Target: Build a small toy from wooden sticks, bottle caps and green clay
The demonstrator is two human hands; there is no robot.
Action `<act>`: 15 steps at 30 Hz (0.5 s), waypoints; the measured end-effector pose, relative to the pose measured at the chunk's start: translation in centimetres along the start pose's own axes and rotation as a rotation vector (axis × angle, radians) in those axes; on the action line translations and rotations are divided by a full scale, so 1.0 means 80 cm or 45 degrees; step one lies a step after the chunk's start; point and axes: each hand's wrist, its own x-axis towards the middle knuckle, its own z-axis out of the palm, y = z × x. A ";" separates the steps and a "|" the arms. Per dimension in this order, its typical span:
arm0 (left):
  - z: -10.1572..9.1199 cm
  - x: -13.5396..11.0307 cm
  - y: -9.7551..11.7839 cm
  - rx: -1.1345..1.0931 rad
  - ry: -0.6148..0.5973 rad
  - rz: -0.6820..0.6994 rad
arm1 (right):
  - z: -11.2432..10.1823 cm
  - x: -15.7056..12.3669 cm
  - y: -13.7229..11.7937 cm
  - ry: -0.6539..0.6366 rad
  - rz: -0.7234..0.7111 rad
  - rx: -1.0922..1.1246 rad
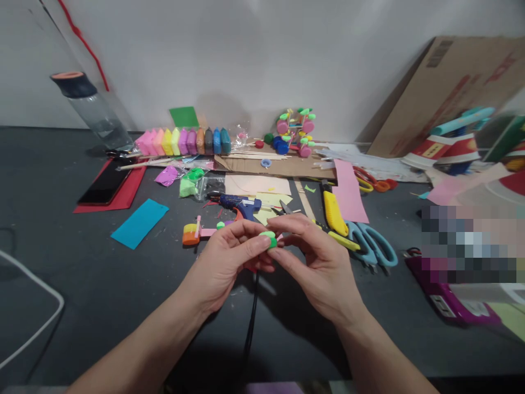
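Between the fingertips of both hands, over the middle of the table, is a small piece of modelling clay [269,239], light green on top and darker green below. My left hand [223,260] pinches it from the left, thumb on its front. From the right, my right hand [320,262] closes its thumb and fingers on the same piece. Just behind the hands lies a blue hot glue gun [241,202], partly hidden by them. Left of it rests an orange and yellow clay piece [191,234] joined to a pink strip.
Right of the hands lie a yellow utility knife [335,210] and blue-handled scissors [365,243]. Coloured clay packets [184,142] line the back, near a clay-and-stick model [297,131]. A water bottle [96,115], phone [104,183] and blue card [140,223] are at left.
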 end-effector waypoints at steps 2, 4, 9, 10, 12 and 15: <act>-0.001 0.000 -0.001 0.022 0.006 0.006 | 0.000 0.000 -0.001 -0.002 0.009 0.001; -0.002 0.000 -0.001 0.046 0.002 0.003 | 0.000 0.000 -0.002 -0.014 0.006 -0.004; 0.000 -0.001 0.001 0.000 0.040 0.022 | 0.000 0.003 -0.001 -0.036 -0.036 -0.015; 0.001 -0.001 0.001 -0.011 0.049 0.025 | 0.000 0.004 0.000 -0.040 -0.044 -0.023; 0.002 -0.001 0.001 -0.006 0.047 0.023 | 0.001 0.005 0.001 -0.034 -0.071 -0.049; 0.002 -0.001 0.000 0.005 0.033 0.004 | 0.002 0.005 0.002 -0.015 -0.133 -0.078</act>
